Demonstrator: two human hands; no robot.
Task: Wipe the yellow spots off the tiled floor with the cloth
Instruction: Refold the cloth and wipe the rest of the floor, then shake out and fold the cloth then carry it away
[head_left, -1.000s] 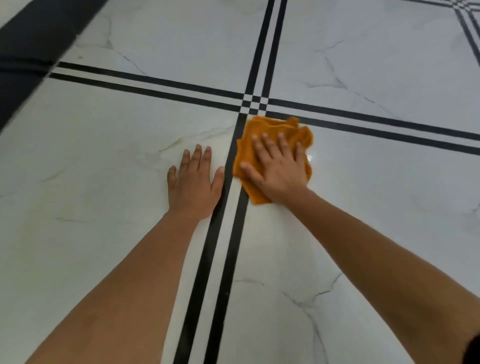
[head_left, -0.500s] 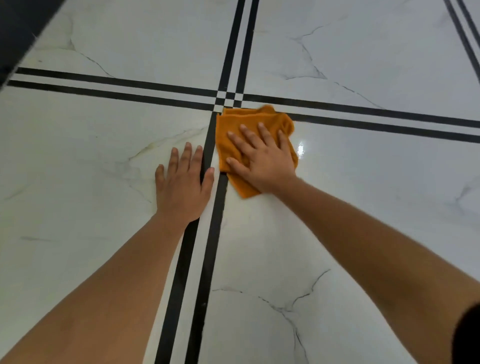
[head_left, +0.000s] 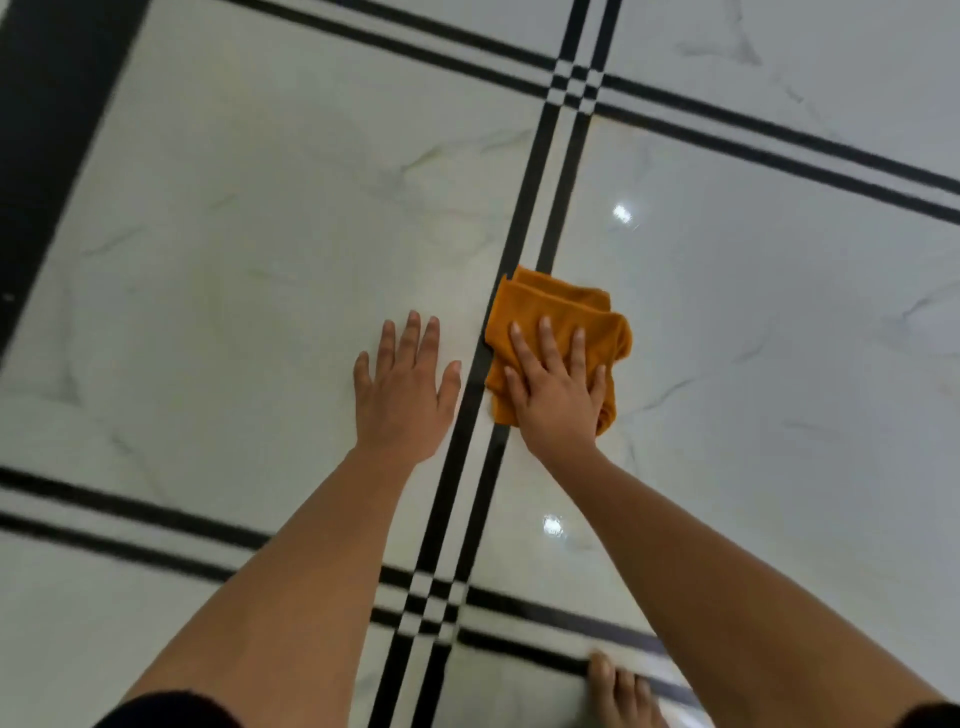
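Pressing my right hand (head_left: 557, 397), fingers spread, on the orange cloth (head_left: 558, 309); left hand (head_left: 404, 392), fingers close together, flat on the floor (head_left: 260, 234).

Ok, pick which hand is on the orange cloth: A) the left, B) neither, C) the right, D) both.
C: the right hand lies with straight fingers on the cloth, while the left hand rests on bare tile beside it.
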